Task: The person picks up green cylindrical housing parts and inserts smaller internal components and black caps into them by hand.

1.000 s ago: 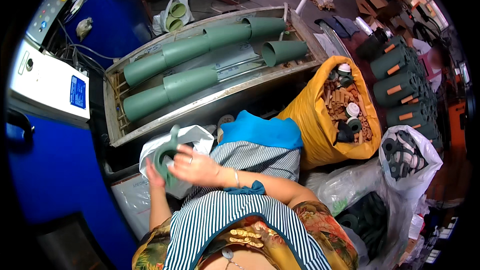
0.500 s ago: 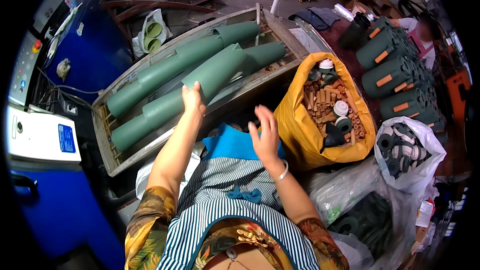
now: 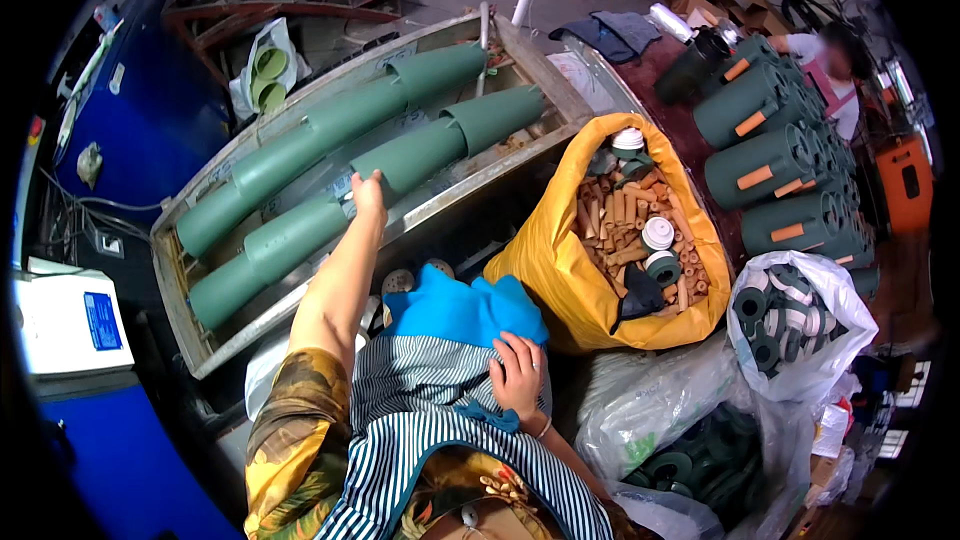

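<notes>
In a long metal trough (image 3: 290, 305) lie two rows of green tubes, set end to end. My left hand (image 3: 367, 200) reaches over the trough's near side. Its finger and thumb are apart at the lower end of a green tube (image 3: 408, 158) in the nearer row; whether it still touches the tube is hard to tell. Beside it in that row lies another green tube (image 3: 268, 252). The farther row includes a green tube (image 3: 275, 170) behind these. My right hand (image 3: 518, 370) rests, fingers extended, on my striped apron beside a blue cloth (image 3: 460, 305).
Right of the trough stands a yellow sack (image 3: 540, 250) of small orange-brown tubes. Farther right are a white bag (image 3: 850, 325) of dark and white rings and stacked green cylinders (image 3: 745, 175). A blue cabinet (image 3: 130, 460) stands left. A person (image 3: 835, 80) is at far right.
The near-row tube under my left hand was tilted up and now lies in line in the trough. My right hand has come down onto the apron. The view has shifted slightly.
</notes>
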### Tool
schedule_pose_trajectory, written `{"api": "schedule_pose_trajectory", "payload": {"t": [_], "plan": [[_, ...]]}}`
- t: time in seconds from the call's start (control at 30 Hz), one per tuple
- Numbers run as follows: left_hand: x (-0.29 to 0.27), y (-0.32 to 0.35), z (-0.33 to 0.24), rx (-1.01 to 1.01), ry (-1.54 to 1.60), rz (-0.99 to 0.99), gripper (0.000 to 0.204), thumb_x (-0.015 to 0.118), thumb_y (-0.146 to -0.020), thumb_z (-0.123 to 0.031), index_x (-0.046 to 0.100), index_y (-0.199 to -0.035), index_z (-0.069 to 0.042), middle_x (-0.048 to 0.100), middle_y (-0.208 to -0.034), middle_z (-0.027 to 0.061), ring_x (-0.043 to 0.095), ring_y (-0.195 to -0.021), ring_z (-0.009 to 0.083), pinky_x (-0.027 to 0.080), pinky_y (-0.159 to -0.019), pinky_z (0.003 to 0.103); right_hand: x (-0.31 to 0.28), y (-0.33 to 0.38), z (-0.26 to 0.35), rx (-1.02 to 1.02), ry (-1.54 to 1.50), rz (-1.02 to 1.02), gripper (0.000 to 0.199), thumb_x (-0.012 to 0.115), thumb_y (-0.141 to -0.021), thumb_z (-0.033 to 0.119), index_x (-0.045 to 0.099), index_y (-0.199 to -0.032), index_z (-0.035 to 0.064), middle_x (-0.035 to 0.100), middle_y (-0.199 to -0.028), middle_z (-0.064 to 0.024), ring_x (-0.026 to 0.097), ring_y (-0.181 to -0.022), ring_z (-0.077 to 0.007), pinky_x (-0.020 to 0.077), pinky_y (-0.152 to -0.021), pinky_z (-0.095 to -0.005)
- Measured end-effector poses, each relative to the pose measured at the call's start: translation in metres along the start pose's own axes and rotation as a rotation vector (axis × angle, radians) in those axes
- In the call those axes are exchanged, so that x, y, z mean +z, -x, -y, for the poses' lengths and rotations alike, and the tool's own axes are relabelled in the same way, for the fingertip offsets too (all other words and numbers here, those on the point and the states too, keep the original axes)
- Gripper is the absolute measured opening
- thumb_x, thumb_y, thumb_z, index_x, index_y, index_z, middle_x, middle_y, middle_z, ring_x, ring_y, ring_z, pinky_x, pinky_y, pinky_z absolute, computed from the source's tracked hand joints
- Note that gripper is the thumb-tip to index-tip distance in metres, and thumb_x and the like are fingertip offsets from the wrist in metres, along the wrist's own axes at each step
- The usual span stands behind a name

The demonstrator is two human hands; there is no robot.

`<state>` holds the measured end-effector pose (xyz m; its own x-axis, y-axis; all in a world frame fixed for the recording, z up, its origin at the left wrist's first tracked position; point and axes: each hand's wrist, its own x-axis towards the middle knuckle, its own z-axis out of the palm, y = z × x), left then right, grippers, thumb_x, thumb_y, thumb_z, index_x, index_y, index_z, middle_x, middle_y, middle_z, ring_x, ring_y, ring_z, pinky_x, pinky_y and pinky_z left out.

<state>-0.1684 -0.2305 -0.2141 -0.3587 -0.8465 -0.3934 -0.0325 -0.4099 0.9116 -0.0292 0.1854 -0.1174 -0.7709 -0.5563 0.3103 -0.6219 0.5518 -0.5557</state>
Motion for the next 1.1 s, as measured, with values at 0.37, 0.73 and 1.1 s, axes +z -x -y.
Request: {"api": "schedule_pose_trajectory", "payload": {"t": [0.37, 0.73, 1.1], "plan": [[-0.264, 0.214, 0.051, 0.600, -0.769, -0.058, 0.020, 0.061, -0.096, -0.016, 0.056, -0.110, -0.003, 0.059, -0.102, 0.0100, 0.058, -0.086, 0.0197, 0.048, -0.080, 0.031, 0.016, 0.018, 0.002, -0.034, 0.162, -0.001, 0.024, 0.059, -0.091, 0.017, 0.065, -0.111, 0.0044, 0.060, -0.126, -0.0109, 0.051, -0.115, -0.0325, 0.0393, -0.099, -0.0474], [-0.514, 0.221, 0.122, -0.141, -0.309, -0.456, 0.034, 0.061, -0.097, -0.032, 0.064, -0.117, -0.004, 0.067, -0.103, 0.0055, 0.061, -0.095, 0.0164, 0.047, -0.087, 0.029, 0.061, -0.070, 0.110, -0.451, -0.201, 0.331, 0.027, 0.063, -0.084, 0.007, 0.065, -0.111, 0.0025, 0.062, -0.120, -0.0147, 0.058, -0.108, -0.0341, 0.0468, -0.093, -0.0441], [-0.638, 0.077, 0.097, 0.124, -0.446, -0.421, 0.032, 0.057, -0.098, -0.026, 0.068, -0.113, 0.001, 0.071, -0.108, 0.0083, 0.065, -0.101, 0.0202, 0.049, -0.094, 0.033, 0.333, -0.016, 0.168, -0.456, -0.399, 1.290, 0.078, 0.065, -0.087, 0.028, 0.030, -0.153, 0.0077, 0.043, -0.146, -0.0255, 0.043, -0.134, -0.0409, 0.0366, -0.111, -0.0452]]}}
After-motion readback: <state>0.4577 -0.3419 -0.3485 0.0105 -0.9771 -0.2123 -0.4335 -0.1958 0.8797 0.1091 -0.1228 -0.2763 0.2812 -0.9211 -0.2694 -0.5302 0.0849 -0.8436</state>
